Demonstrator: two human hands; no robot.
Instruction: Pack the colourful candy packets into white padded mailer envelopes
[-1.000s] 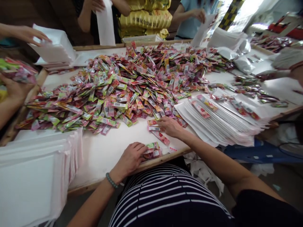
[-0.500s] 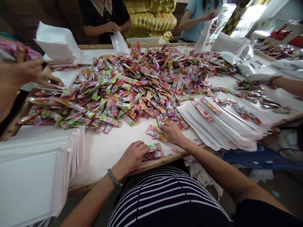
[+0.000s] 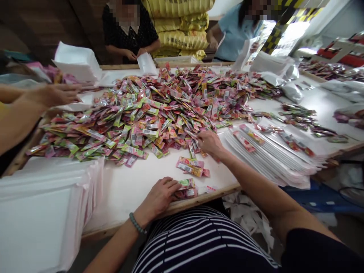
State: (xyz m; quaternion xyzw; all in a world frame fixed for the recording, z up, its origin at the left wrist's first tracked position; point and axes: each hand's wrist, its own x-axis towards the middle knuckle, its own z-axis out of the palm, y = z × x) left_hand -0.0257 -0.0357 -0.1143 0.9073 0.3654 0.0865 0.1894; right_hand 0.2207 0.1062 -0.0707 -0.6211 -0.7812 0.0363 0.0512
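Observation:
At the table's near edge my left hand [image 3: 162, 192], with a green bead bracelet on the wrist, is closed on a small stack of colourful stick packets [image 3: 187, 185]. My right hand [image 3: 209, 143] is at the near right of a large heap of similar packets [image 3: 148, 125]. Its fingers pinch a slim packet [image 3: 192, 135] there; the fingertips are partly hidden. Between my hands, a few pink and yellow packets [image 3: 190, 167] lie together on the white tabletop [image 3: 127, 189].
White padded envelopes [image 3: 36, 212] are stacked at the near left. More envelopes [image 3: 264, 159] fan out on the right with several packets on top. A co-worker's hands [image 3: 48, 98] are at left. Two people stand across the table, one holding a white bag [image 3: 147, 64].
My right hand has left the packets between my hands and moved up and right to the heap. My left hand stays on its stack. The hand at far right has left the view.

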